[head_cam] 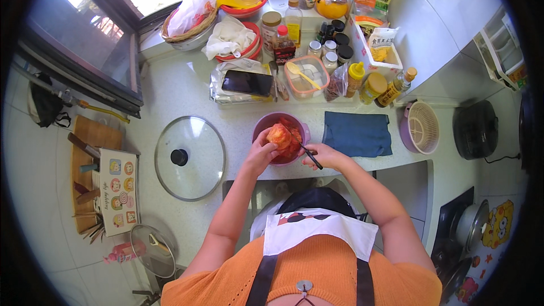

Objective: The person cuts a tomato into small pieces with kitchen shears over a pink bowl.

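Observation:
My left hand [260, 152] holds a peeled, red-orange tomato [279, 135] over a purple bowl [260, 123]. In my right hand [326, 156] is a small knife [315, 161], gripped by its black handle. Its blade points up and left beside the tomato; whether it touches the flesh is hard to tell. Wet red tomato pieces [292, 150] lie in the bowl below. To the right of the bowl, a folded dark blue cloth [357, 134] is spread on the counter.
A glass lid [199, 170] lies to the left. Behind the bowl are a phone [247, 83] on a packet, a plastic container [307, 89] with a yellow spoon, and several jars and bottles. A colander [420, 127] and a stove [452, 221] are on the right; a knife rack [119, 193] stands left.

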`<state>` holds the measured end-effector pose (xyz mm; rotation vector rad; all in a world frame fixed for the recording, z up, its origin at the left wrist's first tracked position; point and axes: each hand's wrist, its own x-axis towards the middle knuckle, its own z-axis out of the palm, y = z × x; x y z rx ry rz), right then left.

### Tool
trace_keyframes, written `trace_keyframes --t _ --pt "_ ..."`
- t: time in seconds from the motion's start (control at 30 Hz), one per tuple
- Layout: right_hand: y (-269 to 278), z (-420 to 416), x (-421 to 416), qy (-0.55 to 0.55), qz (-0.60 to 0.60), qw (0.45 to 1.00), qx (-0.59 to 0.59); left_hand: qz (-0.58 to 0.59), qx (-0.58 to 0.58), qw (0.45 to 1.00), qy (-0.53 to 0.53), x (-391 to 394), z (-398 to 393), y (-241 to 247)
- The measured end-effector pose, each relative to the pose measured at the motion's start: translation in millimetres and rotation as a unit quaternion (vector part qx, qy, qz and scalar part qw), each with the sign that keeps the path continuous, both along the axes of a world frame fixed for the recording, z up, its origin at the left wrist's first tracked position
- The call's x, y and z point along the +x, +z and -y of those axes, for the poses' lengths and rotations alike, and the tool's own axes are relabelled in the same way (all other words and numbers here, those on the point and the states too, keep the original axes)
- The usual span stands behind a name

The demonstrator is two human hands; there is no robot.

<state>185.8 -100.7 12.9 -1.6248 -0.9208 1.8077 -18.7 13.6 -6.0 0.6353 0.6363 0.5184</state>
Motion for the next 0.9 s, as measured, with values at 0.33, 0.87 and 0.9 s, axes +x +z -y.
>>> trace_keyframes --t 0.33,0.87,0.9 --pt "31.9 -0.9 -18.3 0.052 0.189 0.977 0.085 0.03 -0.017 0.995 0.096 6.0 2.0 -7.6" --pt "16.5 7.5 -10.1 0.11 0.246 0.96 0.073 -0.194 0.318 0.918 0.136 13.8 8.3 -18.6" --pt "15.7 6.8 -8.2 0.112 0.251 0.959 0.072 -0.201 0.321 0.916 0.132 14.1 8.2 -18.6"
